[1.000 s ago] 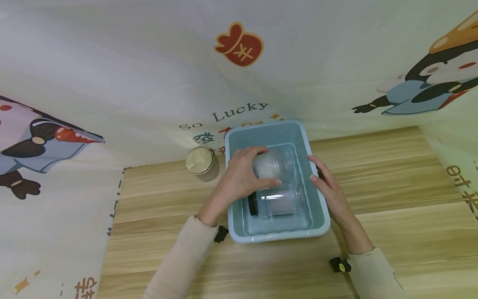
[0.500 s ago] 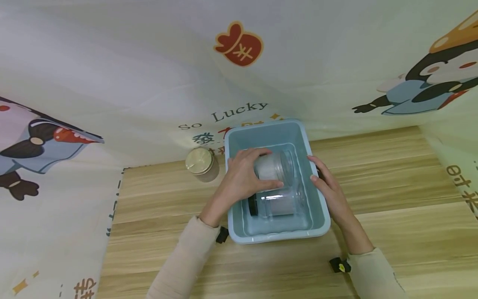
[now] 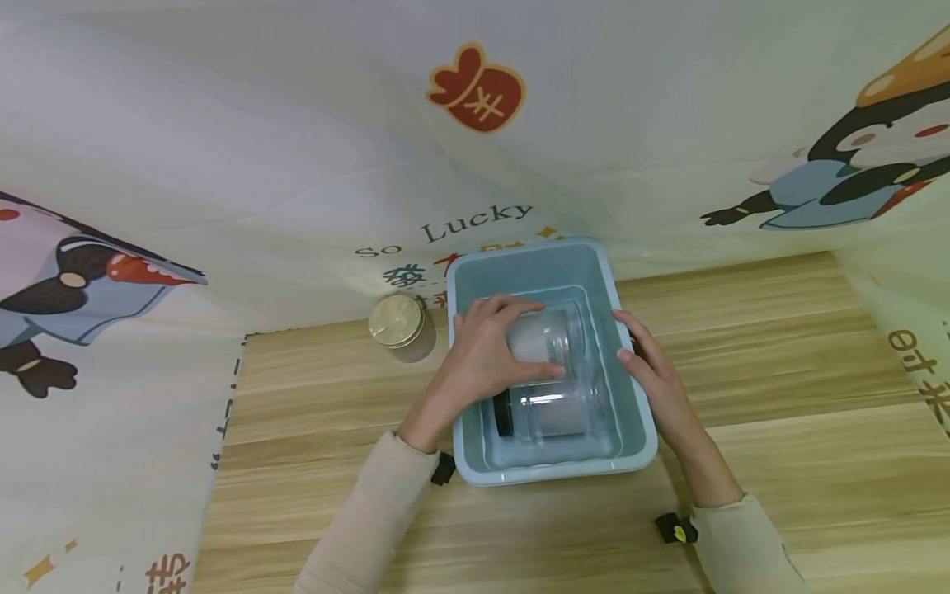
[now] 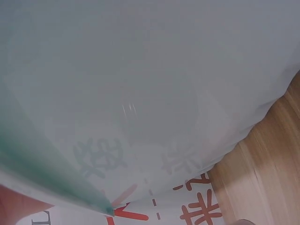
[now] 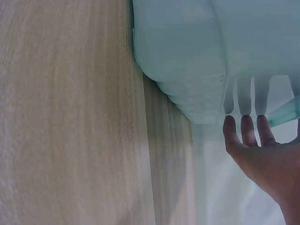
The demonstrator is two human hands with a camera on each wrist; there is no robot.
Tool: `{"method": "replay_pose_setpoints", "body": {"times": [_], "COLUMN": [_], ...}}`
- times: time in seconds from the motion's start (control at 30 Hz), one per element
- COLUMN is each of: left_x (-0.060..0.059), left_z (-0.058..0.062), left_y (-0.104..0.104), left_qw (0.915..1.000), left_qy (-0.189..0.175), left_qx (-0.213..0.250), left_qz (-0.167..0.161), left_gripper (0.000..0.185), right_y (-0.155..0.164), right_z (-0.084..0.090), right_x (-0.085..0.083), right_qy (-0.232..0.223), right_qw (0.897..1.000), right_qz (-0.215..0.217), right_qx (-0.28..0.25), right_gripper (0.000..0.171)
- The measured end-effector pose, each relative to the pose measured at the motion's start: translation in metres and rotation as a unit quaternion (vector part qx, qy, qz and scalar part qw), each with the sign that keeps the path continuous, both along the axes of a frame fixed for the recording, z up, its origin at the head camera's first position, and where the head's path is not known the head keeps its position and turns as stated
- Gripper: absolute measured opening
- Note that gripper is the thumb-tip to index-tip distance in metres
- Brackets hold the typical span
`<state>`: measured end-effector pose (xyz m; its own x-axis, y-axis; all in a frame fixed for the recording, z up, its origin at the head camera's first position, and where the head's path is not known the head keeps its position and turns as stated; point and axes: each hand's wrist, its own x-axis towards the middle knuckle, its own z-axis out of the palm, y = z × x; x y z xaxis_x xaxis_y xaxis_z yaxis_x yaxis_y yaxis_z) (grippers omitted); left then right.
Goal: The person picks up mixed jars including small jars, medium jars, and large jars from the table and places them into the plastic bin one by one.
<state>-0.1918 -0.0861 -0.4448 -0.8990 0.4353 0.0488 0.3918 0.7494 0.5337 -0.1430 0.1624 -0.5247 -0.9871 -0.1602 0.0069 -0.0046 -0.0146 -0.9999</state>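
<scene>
Toward the worktop's back edge, inside the blue bin (image 3: pixel 631 421), my left hand (image 3: pixel 482 359) grips a clear jar (image 3: pixel 545 337) lying sideways, long axis left-right, above a second jar (image 3: pixel 552 410). Right hand (image 3: pixel 653 375) fingers flat, bracing the bin's right wall.

I seem to be at a makeshift recording corner in a home, not a real kitchen. My wood-grain table (image 3: pixel 779 346) is walled behind and on both sides by a cartoon-printed cloth (image 3: pixel 297 148), with penguin figures and "So Lucky" lettering hanging just behind the table's far edge.
</scene>
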Motion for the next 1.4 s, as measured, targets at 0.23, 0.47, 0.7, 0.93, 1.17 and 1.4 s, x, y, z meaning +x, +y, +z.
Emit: {"method": "replay_pose_setpoints", "body": {"times": [0.23, 0.47, 0.7, 0.93, 1.17, 1.4], "left_x": [0.001, 0.001, 0.0, 0.0, -0.001, -0.001], "left_z": [-0.002, -0.002, -0.001, -0.002, -0.001, 0.0], "left_y": [0.0, -0.001, -0.003, -0.006, -0.01, -0.016], "left_qw": [0.9999, 0.9998, 0.9997, 0.9994, 0.9986, 0.9974], "left_qy": [0.017, 0.021, 0.025, 0.026, 0.031, 0.033], "left_qx": [-0.003, -0.004, 0.003, 0.023, 0.041, 0.064], "left_qz": [0.0, 0.0, 0.003, -0.003, 0.004, 0.002], "left_gripper": [0.08, 0.079, 0.079, 0.077, 0.072, 0.068], "right_y": [0.0, 0.0, 0.0, 0.0, 0.0, 0.0], "right_z": [0.0, 0.001, 0.002, 0.0, -0.001, 0.0], "right_x": [0.0, 0.0, 0.0, 0.0, 0.0, 0.001], "right_qy": [-0.001, -0.005, -0.003, -0.001, -0.001, -0.008], "right_qw": [1.0, 1.0, 1.0, 1.0, 1.0, 1.0], "right_qz": [-0.004, -0.002, -0.004, -0.006, -0.004, -0.002], "right_qx": [0.006, 0.005, 0.011, 0.011, 0.002, -0.007], "right_gripper": [0.049, 0.049, 0.049, 0.048, 0.048, 0.048]}}
